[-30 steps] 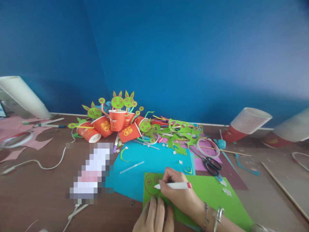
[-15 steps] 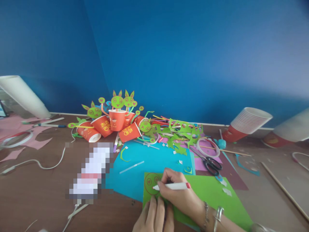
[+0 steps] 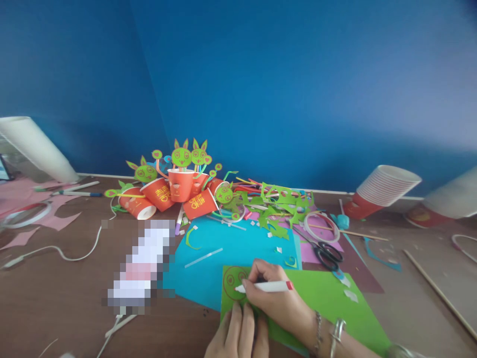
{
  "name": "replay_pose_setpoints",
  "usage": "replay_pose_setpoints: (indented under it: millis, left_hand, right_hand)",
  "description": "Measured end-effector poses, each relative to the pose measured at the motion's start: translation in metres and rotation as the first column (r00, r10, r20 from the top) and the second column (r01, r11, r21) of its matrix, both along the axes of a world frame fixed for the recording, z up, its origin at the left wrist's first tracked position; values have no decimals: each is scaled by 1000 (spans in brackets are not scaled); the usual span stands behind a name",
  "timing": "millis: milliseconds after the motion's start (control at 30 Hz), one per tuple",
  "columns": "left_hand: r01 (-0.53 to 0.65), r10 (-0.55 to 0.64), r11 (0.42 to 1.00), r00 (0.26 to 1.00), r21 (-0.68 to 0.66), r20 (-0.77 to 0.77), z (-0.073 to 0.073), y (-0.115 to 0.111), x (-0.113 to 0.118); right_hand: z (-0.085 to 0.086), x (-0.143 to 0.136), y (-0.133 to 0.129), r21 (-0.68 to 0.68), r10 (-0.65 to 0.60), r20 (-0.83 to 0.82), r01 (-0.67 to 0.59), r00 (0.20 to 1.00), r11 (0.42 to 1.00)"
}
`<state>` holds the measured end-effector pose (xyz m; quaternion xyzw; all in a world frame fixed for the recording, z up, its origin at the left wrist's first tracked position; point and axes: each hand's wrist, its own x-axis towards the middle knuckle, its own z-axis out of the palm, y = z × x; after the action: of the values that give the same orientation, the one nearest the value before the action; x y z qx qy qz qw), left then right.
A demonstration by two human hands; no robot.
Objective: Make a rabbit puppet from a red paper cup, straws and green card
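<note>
My right hand (image 3: 274, 291) grips a white marker (image 3: 274, 286) with a red end, its tip touching the green paper (image 3: 316, 293). Under the tip is a red-outlined round face (image 3: 231, 282) with two eyes, drawn at the sheet's upper left corner; my fingers cover part of it. My left hand (image 3: 238, 330) lies flat on the sheet's lower left edge, fingers stretched out, holding nothing. The green sheet overlaps a larger blue sheet (image 3: 208, 278).
Red paper cups (image 3: 181, 186) with green animal faces stand and lie at the back. Green scraps (image 3: 283, 199), scissors (image 3: 326, 254) and a tape roll (image 3: 321, 227) lie to their right. A stack of cups (image 3: 383, 191) leans at right; a blurred-out phone (image 3: 141, 268) lies left, a wooden stick (image 3: 439, 293) far right.
The marker tip has shifted very slightly to the left over the drawn face. My left hand has stayed in place.
</note>
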<state>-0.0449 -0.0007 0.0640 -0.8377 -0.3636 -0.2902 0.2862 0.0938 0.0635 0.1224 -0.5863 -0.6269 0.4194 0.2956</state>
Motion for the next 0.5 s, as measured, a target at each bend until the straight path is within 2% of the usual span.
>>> replay_pose_setpoints:
  millis: [200,367,500]
  left_hand:
    - [2,-2,1000,1000,-3,7,-3,0,0]
    - [5,-5,1000,1000,4,15,-1,0,0]
    - [-4,4,1000,1000,16,17,2,1,1]
  right_hand:
    - [0,1,0,12,1,-22,-1,1000,1000]
    - [-5,4,3,35,-75,-53,76,996,996]
    - [-8,3,3,39,-73,-39,74,997,996]
